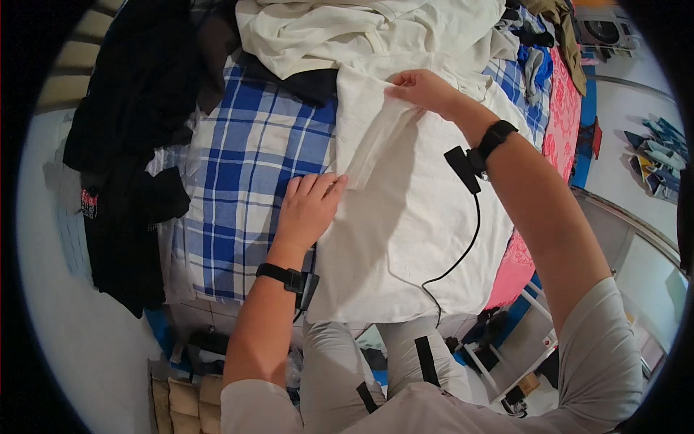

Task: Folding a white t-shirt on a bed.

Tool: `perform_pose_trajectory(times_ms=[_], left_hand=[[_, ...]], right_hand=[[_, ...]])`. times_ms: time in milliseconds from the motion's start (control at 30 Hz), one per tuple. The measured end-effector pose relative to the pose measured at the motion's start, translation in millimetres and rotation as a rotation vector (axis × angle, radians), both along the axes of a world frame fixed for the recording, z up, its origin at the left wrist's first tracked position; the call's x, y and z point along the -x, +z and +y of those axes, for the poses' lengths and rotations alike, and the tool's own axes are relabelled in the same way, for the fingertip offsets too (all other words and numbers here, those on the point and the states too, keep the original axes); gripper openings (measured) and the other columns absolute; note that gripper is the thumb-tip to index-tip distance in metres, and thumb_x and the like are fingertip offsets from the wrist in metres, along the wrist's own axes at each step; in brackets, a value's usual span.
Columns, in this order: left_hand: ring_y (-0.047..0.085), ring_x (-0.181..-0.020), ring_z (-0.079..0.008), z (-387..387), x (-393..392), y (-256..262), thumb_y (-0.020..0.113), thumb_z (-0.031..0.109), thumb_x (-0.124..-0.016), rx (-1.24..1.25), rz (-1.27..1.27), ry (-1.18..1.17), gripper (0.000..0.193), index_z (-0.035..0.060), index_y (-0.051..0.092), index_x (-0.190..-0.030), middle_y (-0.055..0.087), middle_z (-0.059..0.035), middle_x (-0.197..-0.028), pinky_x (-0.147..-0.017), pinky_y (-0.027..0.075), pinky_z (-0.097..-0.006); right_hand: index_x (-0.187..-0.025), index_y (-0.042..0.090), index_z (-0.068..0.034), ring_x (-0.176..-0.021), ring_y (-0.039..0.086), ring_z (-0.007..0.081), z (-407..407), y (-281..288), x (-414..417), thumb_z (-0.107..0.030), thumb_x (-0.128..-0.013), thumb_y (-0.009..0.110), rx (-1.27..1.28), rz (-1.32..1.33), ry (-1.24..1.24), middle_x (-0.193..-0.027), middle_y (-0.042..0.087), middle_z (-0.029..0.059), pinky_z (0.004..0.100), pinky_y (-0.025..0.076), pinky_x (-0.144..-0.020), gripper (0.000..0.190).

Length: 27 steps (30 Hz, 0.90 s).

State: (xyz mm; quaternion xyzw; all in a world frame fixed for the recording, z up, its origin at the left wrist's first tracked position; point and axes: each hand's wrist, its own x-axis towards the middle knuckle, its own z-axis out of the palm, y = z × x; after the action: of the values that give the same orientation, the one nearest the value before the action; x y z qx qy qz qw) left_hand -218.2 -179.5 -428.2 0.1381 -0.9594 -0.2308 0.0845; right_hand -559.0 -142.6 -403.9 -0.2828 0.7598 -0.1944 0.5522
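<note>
A white cloth garment (434,217), seemingly a T-shirt, is spread over the near part of a bed, with a sleeve-like part at its upper left. My left hand (312,203) lies at the garment's left edge, its fingertips on the lower corner of that part; whether they pinch the cloth is not plain. My right hand (417,92) pinches the cloth higher up, near the shoulder area. A black strap with a small device sits on each wrist, and a black cable runs from the right one down across the garment.
Blue and white plaid bedding (244,179) lies beneath. Black clothes (141,97) are heaped on the left. More white cloth (368,32) is piled at the far side. Socks (534,70) and pink patterned fabric (561,119) lie on the right. A floor fan (602,30) stands beyond.
</note>
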Motion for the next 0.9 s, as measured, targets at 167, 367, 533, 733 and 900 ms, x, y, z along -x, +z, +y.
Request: perform_pose_trajectory(times_ms=[167, 367, 533, 733, 900], left_hand=[[0.058, -0.099, -0.0255, -5.5, 34.3, 12.9, 0.069, 0.017, -0.086, -0.084, 0.093, 0.148, 0.032, 0.0102, 0.066, -0.117, 0.061, -0.0066, -0.109, -0.084, 0.045, -0.0392], [0.061, -0.073, -0.0320, -29.0, 58.1, -5.4, 0.075, 0.023, -0.083, -0.462, -0.261, 0.329, 0.029, 0.0010, 0.063, -0.097, 0.064, -0.0140, -0.080, -0.067, 0.049, -0.0391], [0.067, -0.080, -0.0306, -37.7, 57.2, -27.4, 0.062, 0.032, -0.095, -0.779, -0.270, 0.548, 0.034, -0.0024, 0.063, -0.092, 0.070, -0.0192, -0.090, -0.073, 0.051, -0.0404], [0.070, -0.076, -0.0344, -61.8, 76.1, -7.6, 0.055, 0.052, -0.095, -0.961, -0.740, 0.541, 0.057, -0.0031, 0.071, -0.092, 0.072, -0.0201, -0.083, -0.071, 0.052, -0.0416], [0.069, -0.068, -0.0299, -93.2, 120.8, -3.8, 0.061, 0.047, -0.093, -0.504, -0.326, 0.422, 0.052, -0.0028, 0.071, -0.085, 0.071, -0.0150, -0.074, -0.063, 0.053, -0.0386]], right_hand=[[-0.098, 0.064, -0.004, -0.074, 0.062, 0.0179, 11.3, -3.0, -12.8, -0.017, -0.087, 0.070, 0.484, 0.804, -0.132, -0.084, 0.065, 0.0064, 0.0329, 0.052, -0.067, 0.018], [-0.094, 0.065, -0.003, -0.072, 0.064, 0.0268, 41.9, 12.5, -102.2, -0.013, -0.085, 0.067, 0.490, 0.439, 0.014, -0.082, 0.064, 0.0140, 0.0354, 0.052, -0.069, 0.014], [-0.096, 0.067, 0.000, -0.077, 0.068, 0.0296, 63.6, 10.9, -96.1, -0.023, -0.089, 0.065, 0.337, 0.380, -0.383, -0.086, 0.070, 0.0173, 0.0379, 0.053, -0.073, 0.024], [-0.097, 0.069, 0.001, -0.072, 0.068, 0.0185, 79.9, 16.9, -118.6, -0.052, -0.094, 0.059, -0.186, -0.217, -0.387, -0.089, 0.072, 0.0108, 0.0338, 0.056, -0.063, 0.054], [-0.108, 0.066, 0.000, -0.077, 0.070, 0.0164, 85.2, 12.9, -174.7, -0.058, -0.090, 0.063, -0.265, -0.609, -0.479, -0.096, 0.071, 0.0091, 0.0306, 0.057, -0.065, 0.060]])
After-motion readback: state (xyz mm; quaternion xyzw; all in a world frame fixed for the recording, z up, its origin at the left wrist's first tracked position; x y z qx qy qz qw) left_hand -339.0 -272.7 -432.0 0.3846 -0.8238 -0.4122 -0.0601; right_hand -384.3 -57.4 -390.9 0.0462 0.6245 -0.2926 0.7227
